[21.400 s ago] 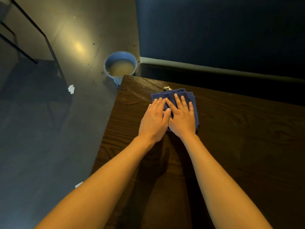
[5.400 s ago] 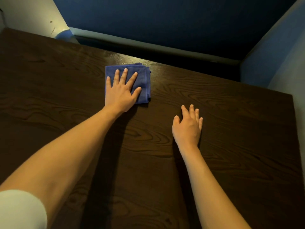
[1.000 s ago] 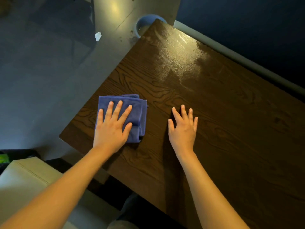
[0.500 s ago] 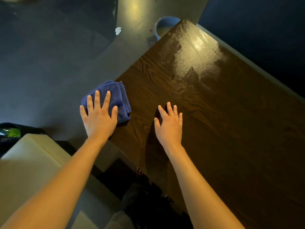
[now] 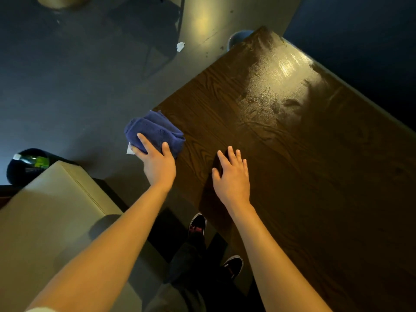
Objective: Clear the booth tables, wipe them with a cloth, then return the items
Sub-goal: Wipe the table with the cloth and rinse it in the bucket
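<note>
My left hand (image 5: 157,163) bunches the blue cloth (image 5: 155,130) off the surface (image 5: 292,154) edge, mid-frame, catching crumbs; right hand (image 5: 231,176) flat, empty, bracing.

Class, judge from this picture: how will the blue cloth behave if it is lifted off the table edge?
The blue cloth will probably flop: it bunches and curls under the left hand. Likely light, though perhaps damp, since the table shows a wet sheen. It should not roll or slip.
</note>
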